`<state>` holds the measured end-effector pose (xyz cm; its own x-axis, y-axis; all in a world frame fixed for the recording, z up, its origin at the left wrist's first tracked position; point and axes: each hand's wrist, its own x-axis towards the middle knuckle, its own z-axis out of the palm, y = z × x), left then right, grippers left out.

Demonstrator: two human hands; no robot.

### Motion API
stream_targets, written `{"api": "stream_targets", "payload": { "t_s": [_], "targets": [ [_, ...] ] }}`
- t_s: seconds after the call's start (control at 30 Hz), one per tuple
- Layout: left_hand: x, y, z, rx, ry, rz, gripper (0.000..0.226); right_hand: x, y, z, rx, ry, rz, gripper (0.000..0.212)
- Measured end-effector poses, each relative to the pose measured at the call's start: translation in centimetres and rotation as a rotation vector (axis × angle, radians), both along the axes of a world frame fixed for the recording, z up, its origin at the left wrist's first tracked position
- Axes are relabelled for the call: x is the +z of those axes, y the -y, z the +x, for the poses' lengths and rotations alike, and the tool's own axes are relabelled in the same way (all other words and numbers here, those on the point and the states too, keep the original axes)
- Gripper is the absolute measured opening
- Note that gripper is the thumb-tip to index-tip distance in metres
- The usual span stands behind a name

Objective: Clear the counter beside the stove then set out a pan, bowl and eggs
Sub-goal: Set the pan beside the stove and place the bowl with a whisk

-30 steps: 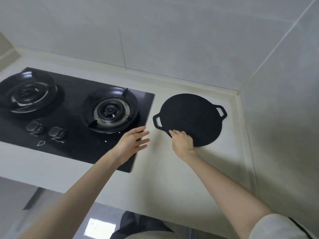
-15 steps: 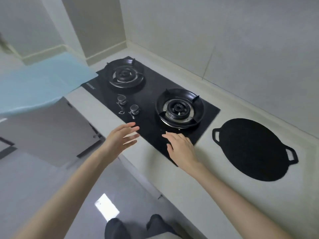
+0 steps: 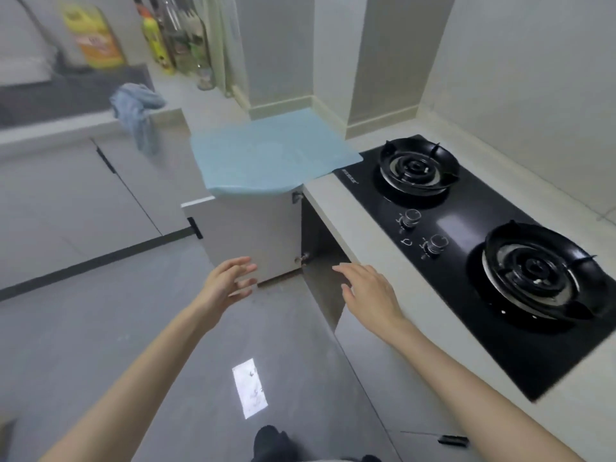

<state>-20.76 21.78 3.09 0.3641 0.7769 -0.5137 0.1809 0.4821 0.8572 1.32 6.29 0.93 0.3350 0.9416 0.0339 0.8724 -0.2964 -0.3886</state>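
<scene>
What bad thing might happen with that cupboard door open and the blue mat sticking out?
The cupboard door stands open over the floor, so a leg or head might bump it. The blue mat droops over the counter edge above that door; the left hand, reaching below it, could knock it off.

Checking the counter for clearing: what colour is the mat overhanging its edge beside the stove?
Light blue, no pattern; the mat shows best in the head view.

Blue mat (image 3: 266,155) above open cab. door (image 3: 246,235); cloth (image 3: 136,115) & bottles (image 3: 173,35) at back.
</scene>
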Motion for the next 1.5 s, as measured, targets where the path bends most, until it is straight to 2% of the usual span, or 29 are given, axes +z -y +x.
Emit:
{"api": "stream_targets", "payload": {
  "t_s": [0.23, 0.47, 0.73, 0.93, 1.07, 1.17, 1.27, 1.5],
  "targets": [
    [-1.7, -10.1, -8.9, 0.093, -0.138, 0.066, 0.031, 0.6, -12.6, -6.5, 0.087, 0.018, 0.014, 0.041],
    [-3.0, -18.8, -11.5, 0.093, -0.232, 0.185, 0.037, 1.3, -24.1, -8.9, 0.23, 0.073, -0.04, 0.044],
    [-6.7, -30.4, -7.9, -0.056, -0.379, 0.265, 0.048, -3.1, -37.6, -7.5, 0.308, 0.122, -0.075, 0.044],
    [-9.7, -37.3, -4.7, -0.337, -0.576, 0.405, 0.048, -6.8, -45.6, -6.0, 0.377, 0.152, -0.241, 0.048],
    [-11.9, -39.9, -3.8, -0.513, -0.679, 0.425, 0.051, -8.1, -47.8, -5.3, 0.428, 0.204, -0.315, 0.055],
    [-13.2, -40.9, -3.7, -0.607, -0.73, 0.415, 0.054, -8.9, -48.1, -5.1, 0.442, 0.209, -0.241, 0.056],
    [-13.9, -41.2, -3.5, -0.591, -0.722, 0.421, 0.05, -9.4, -48.3, -4.9, 0.447, 0.239, -0.181, 0.057],
    [-14.9, -39.6, -4.4, -0.646, -0.702, 0.417, 0.047, -8.8, -48.2, -5.3, 0.405, 0.259, -0.333, 0.056]
  ]
}}
